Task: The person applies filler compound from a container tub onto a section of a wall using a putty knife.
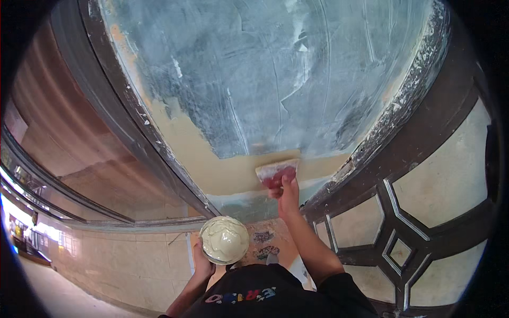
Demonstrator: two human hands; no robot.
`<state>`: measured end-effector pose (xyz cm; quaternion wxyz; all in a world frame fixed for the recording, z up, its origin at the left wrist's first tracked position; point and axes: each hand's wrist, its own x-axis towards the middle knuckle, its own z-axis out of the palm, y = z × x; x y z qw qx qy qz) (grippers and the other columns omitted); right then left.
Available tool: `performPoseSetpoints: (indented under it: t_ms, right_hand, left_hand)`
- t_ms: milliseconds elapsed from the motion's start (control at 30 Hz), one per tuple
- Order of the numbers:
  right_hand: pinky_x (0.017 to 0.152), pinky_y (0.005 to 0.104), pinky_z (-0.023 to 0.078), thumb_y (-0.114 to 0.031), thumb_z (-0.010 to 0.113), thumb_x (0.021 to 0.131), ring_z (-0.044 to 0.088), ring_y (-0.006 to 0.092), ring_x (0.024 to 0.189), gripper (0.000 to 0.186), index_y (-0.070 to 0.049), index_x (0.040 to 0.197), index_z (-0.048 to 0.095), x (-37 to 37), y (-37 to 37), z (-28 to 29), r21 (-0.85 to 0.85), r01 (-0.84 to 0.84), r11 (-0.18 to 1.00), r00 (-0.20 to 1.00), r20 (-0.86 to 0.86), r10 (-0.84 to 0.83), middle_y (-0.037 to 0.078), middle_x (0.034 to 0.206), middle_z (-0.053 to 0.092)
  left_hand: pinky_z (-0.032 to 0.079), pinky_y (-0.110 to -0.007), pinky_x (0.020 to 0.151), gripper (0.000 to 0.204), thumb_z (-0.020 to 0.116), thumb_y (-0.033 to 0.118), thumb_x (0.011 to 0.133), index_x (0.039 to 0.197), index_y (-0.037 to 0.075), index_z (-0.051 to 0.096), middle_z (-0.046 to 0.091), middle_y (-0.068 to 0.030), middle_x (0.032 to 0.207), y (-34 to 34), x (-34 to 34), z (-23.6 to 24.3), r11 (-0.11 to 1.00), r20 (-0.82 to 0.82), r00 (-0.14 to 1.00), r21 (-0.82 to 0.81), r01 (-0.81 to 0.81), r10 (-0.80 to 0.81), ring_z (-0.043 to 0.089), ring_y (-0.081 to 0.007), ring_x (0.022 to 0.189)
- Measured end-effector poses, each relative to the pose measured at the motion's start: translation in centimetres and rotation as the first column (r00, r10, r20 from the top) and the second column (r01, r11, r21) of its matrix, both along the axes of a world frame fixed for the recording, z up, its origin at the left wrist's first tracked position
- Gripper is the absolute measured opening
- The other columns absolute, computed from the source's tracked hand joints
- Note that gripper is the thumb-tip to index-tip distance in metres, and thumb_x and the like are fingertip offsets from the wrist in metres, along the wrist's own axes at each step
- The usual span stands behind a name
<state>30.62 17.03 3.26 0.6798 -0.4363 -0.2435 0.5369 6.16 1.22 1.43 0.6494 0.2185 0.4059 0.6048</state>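
In my left hand [201, 261], low and left of the middle, is a round tub [213, 259] heaped with glossy cream putty [226, 238]. The fingers wrap round its side and are partly hidden under it. My right hand [287, 197] grips a red putty spreader [277, 174] whose broad edge is coated whitish. That edge lies against the wall panel [238, 95], over a smooth beige band of putty [217, 177]. Above the band the panel is blue-grey, scuffed and streaked with white; a greyish strip shows below it.
Dark frames [143, 143] edge the panel on the left, and a flaking one [392, 111] on the right. Beyond the right edge stands a dark lattice door [419, 212] with pale panes. Tiles [143, 254] run along the lower left. Dark splotches mark the floor [265, 238] below the wall.
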Motion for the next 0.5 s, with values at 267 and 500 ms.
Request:
performPoseSetpoints:
  t_ms: [267, 500]
  right_hand:
    - [0.037, 0.0289, 0.039, -0.025, 0.047, 0.093, 0.052, 0.0151, 0.05, 0.024, -0.006, 0.107, 0.042, 4.5, -3.7, -19.5, -0.131, -0.164, 0.978, 0.979, -0.141, 0.145, 0.004, 0.069, 0.055]
    - [0.04, 0.0266, 0.042, -0.026, 0.048, 0.092, 0.056, 0.0141, 0.055, 0.026, -0.007, 0.109, 0.043, 4.9, -3.6, -10.9, -0.256, -0.145, 0.956, 0.989, -0.032, 0.141, 0.006, 0.082, 0.058]
  left_hand:
    - [0.039, -0.038, 0.096, 0.054, 0.025, 0.042, 0.095, 0.126, 0.0, 0.038, 0.048, -0.015, 0.123, -1.0, 2.4, -0.4, 0.998, -0.014, 1.0, -0.064, -0.026, 0.025, 0.049, -0.0249, 0.113]
    - [0.036, -0.037, 0.098, 0.056, 0.026, 0.044, 0.094, 0.128, 0.001, 0.037, 0.046, -0.0138, 0.126, -1.5, 4.8, -0.2, 0.997, -0.084, 0.996, -0.067, -0.032, 0.026, 0.046, -0.025, 0.116]
